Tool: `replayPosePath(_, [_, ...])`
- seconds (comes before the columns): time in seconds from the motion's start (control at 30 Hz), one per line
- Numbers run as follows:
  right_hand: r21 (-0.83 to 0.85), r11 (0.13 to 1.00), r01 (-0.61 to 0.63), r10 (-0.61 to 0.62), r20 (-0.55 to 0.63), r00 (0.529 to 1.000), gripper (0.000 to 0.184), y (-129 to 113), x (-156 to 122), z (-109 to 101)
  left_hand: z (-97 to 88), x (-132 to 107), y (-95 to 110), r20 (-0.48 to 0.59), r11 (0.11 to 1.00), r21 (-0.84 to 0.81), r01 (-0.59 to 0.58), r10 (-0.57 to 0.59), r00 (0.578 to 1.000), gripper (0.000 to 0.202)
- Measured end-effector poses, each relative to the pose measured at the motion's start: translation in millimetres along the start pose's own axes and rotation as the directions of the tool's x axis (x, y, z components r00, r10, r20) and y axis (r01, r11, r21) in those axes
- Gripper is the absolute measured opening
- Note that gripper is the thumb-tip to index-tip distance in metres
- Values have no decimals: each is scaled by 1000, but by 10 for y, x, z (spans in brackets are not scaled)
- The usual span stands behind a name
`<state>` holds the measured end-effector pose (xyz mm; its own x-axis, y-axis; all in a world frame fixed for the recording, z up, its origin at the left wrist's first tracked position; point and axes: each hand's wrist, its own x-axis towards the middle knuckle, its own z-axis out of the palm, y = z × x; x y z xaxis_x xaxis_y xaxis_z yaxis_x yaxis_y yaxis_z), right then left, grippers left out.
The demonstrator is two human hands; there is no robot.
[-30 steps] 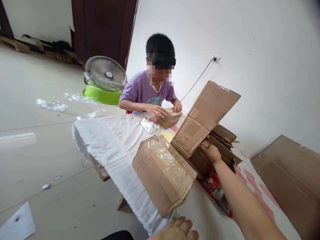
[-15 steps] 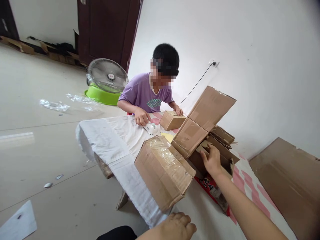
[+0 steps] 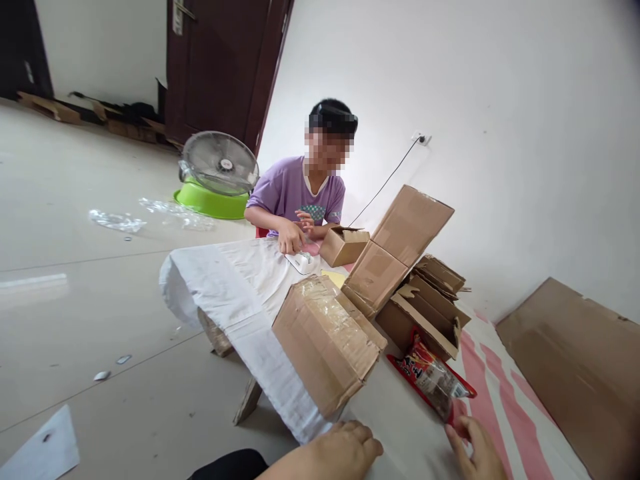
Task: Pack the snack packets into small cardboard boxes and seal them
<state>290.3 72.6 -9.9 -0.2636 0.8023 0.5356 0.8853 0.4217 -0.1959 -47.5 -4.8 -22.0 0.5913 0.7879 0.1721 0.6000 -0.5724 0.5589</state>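
My left hand [image 3: 350, 448] lies palm down at the near table edge, fingers together and holding nothing, just below a taped brown cardboard box [image 3: 325, 340]. My right hand [image 3: 477, 453] is low at the right, thumb and forefinger apart. Its fingertips are at the near corner of a red and clear plastic food packet [image 3: 435, 380]; whether they touch it I cannot tell. Behind the packet stands an open cardboard box [image 3: 415, 323] with raised flaps. A tall folded cardboard piece [image 3: 400, 233] leans up beside it.
Across the table, a person in a purple shirt [image 3: 295, 193] has a hand on a white tape dispenser [image 3: 301, 262] near a small box [image 3: 345, 247]. A large cardboard sheet [image 3: 575, 367] leans at right. A fan [image 3: 220, 163] lies on a green basin [image 3: 213, 200].
My right hand has left the open box and come down toward me to the packet's near corner. The other person's far hand has lifted off the small box. My left hand stays put.
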Motion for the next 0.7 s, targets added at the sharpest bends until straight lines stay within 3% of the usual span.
replayPosePath(0.1, [-32,973,-228,228,-25,973,38,373,-84,31,-60,-8,30,16,1000,-19,-6,6,1000,38])
replayPosePath(0.2, [36,969,-245,244,41,969,43,353,16,119,-123,3,87,35,1000,-21,-13,14,999,43])
replayPosePath(0.3, [112,971,-211,193,150,970,49,109,198,260,-166,18,139,62,1000,-8,-25,25,998,50])
replayPosePath(0.43, [67,998,10,-23,194,981,52,-237,368,366,-172,34,153,64,1000,12,-6,5,998,42])
replayPosePath(0.57, [48,992,118,-120,57,991,39,-671,414,240,-135,37,120,79,1000,3,30,-30,996,38])
replayPosePath(0.63, [79,973,215,-212,-44,976,49,-1008,447,126,-118,32,105,96,999,-12,42,-41,995,40])
replayPosePath(0.7, [140,940,311,-296,-117,948,70,-1416,524,42,-109,27,93,106,998,-36,45,-41,994,43])
